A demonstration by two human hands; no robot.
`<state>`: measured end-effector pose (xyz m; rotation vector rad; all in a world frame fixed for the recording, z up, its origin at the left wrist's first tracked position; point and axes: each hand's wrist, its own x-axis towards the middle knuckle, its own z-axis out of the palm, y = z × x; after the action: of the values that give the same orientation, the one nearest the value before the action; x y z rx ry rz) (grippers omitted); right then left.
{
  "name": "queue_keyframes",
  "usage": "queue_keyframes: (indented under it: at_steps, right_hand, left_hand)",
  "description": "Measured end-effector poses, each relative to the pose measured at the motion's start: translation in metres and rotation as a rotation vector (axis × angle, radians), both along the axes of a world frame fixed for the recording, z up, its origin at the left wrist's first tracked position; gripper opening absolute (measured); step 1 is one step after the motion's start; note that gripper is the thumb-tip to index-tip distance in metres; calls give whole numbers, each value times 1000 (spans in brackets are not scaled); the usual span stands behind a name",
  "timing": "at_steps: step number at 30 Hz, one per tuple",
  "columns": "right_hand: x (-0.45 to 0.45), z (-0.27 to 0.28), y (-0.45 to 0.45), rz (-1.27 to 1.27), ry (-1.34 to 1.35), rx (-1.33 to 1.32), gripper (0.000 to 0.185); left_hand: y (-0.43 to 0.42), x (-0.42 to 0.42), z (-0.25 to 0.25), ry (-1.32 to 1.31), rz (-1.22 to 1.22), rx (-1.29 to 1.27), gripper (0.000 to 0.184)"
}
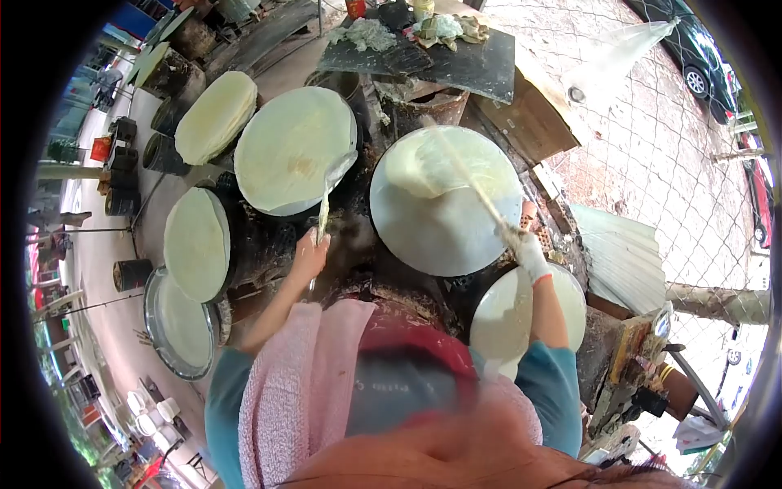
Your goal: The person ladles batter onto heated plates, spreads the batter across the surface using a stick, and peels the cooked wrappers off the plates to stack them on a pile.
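My left hand is closed round the handle of a ladle, whose bowl rests at the right edge of a round griddle bearing a pale flatbread. My right hand, in a whitish glove, grips a long pale stick. The stick reaches up and left over a second round griddle. Pale wet batter covers the upper part of that griddle, and its lower part shows bare grey. The stick's far end is blurred.
A third griddle lies below my right forearm. To the left are a stack of flatbreads, another flatbread and a glass-rimmed round tray. A dark board with cloths stands ahead; a wire fence is at right.
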<state>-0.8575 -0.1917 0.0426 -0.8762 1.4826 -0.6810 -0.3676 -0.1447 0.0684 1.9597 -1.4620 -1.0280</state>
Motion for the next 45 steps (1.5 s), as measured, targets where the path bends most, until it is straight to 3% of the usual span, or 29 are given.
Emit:
queue_keyframes:
  at_steps: [2,5,6,8,9,11,12,14,18,20,25,27,28,31,34,36,38,39,40,42,44,45]
  right_hand:
    - [-6,-6,-17,271,180,65,23]
    - [14,14,5,396,-63,154,23]
    - [14,23,15,430,70,180,23]
    - [0,31,30,377,81,236,27]
    - [-30,-21,29,221,-109,179,30]
    - [-36,-45,17,24,-247,0,36]
    - [-32,-35,5,111,-51,-64,36]
    - [-24,-49,-12,292,44,-99,35]
    - [26,25,10,465,74,281,32]
    - [14,-35,48,364,-228,131,34]
    - [27,6,150,75,-204,140,42]
    - [63,13,182,-134,-452,292,42]
    - [107,45,182,-275,-538,390,34]
    - [197,15,156,-394,-545,257,22]
    - [297,2,95,-447,-593,128,20]
    - [354,-23,62,-510,-542,188,18]
    - [388,-36,46,-586,-273,152,20]
    - [392,-84,46,-577,34,-94,23]
    - [392,-104,55,-656,70,-251,28]
    - [381,-112,79,-823,122,-181,30]
    - [365,-72,100,-848,221,22,28]
    - [358,-73,107,-926,113,-25,27]
  left_hand:
    - [-15,-7,8,-117,-61,-99,22]
    - [-34,-3,-15,-230,-156,-150,27]
    - [-40,-5,-18,-272,-186,-156,28]
    - [-55,-12,-18,-306,-261,-89,29]
    - [-61,-14,-21,-342,-294,-91,29]
    - [-68,-18,-25,-471,-373,-112,28]
    - [-71,-18,-31,-495,-401,-145,28]
    - [-69,-24,-14,-554,-453,-59,29]
    - [-35,-5,-6,-610,-546,-3,24]
    - [-5,1,19,-589,-602,24,21]
    - [54,-3,19,-495,-710,145,28]
    - [57,5,-9,-326,-756,90,21]
    - [52,5,-11,-249,-792,12,18]
    - [30,22,20,-7,-753,-225,17]
    - [17,57,32,176,-544,-298,18]
    - [8,81,41,50,-480,-490,18]
    - [1,106,42,154,-435,-403,18]
    - [2,118,40,156,-417,-364,17]
    - [4,130,37,160,-399,-327,17]
    - [11,150,30,174,-375,-283,16]
    - [20,166,22,189,-361,-275,15]
    - [24,169,24,201,-350,-255,14]
